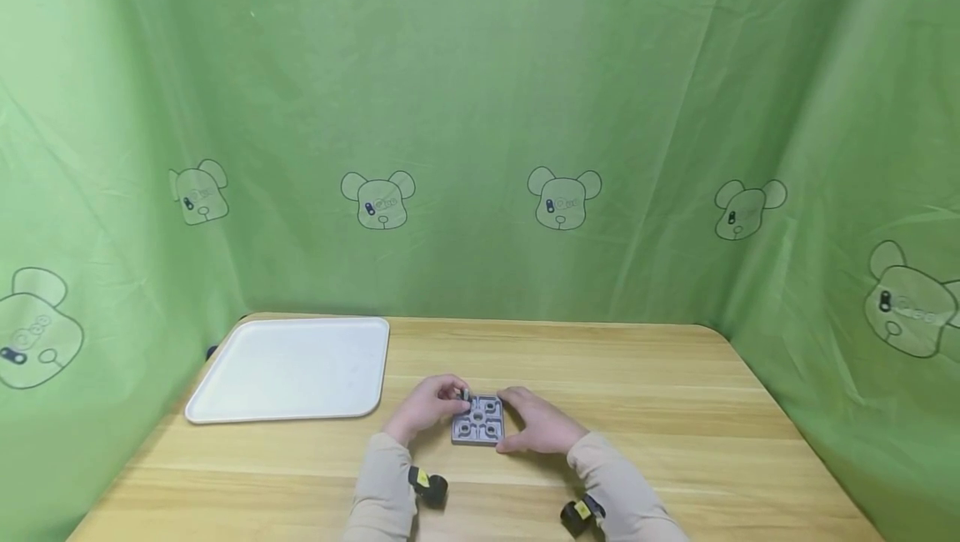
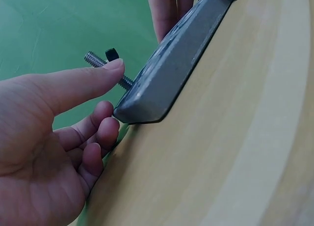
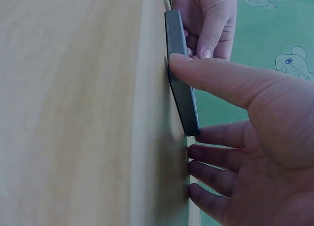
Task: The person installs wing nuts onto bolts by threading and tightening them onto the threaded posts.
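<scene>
A square grey metal plate [image 1: 478,437] with round recesses lies flat on the table. At its far left corner, my left hand [image 1: 429,405] pinches a threaded bolt, its fingertips close to the plate. The left wrist view shows the thumb across the bolt [image 2: 93,59], whose lower end meets the plate [image 2: 159,88], and a small black piece [image 2: 112,54] beside the thumb. My right hand [image 1: 542,424] holds the plate's right side between thumb and index finger; in the right wrist view the thumb presses the side of the plate [image 3: 184,101]. The bolt's lower tip is hidden.
To the left on the wooden table [image 1: 637,375] lies a white tray [image 1: 292,419]. Green curtains [image 1: 472,275] printed with bear heads hang behind the table and at both sides. Black wrist cameras [image 1: 433,490] are strapped to both sleeves.
</scene>
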`<state>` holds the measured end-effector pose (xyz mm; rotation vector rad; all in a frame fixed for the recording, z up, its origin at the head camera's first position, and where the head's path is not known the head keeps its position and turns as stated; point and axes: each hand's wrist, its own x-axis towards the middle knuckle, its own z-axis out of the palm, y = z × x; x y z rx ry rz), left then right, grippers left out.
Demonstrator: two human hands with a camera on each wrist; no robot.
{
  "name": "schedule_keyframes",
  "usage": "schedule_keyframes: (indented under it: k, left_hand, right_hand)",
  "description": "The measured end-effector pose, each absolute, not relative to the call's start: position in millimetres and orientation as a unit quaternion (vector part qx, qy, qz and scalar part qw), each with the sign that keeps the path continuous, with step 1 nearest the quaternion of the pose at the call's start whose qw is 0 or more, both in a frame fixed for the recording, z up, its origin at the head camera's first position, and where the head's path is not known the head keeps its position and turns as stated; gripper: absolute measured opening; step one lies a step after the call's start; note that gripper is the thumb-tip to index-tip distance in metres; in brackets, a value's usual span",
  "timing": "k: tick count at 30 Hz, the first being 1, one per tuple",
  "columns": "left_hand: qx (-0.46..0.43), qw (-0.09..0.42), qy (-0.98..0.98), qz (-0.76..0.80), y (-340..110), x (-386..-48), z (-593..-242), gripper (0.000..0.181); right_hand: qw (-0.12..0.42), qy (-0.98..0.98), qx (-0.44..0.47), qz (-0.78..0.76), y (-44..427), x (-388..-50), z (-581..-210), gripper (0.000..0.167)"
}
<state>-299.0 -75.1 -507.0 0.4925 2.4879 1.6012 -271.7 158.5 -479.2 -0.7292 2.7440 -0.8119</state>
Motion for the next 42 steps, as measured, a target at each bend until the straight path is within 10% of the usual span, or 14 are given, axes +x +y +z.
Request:
schedule_keyframes:
  k: [42]
  left_hand:
    - [0.147,0.069,0.819,0.551,-76.9,-296.8,-505.3,0.025]
  right_hand:
    - [0.091,0.926,-0.248,-0.269,160.0,-273.1,-482.7,0.094]
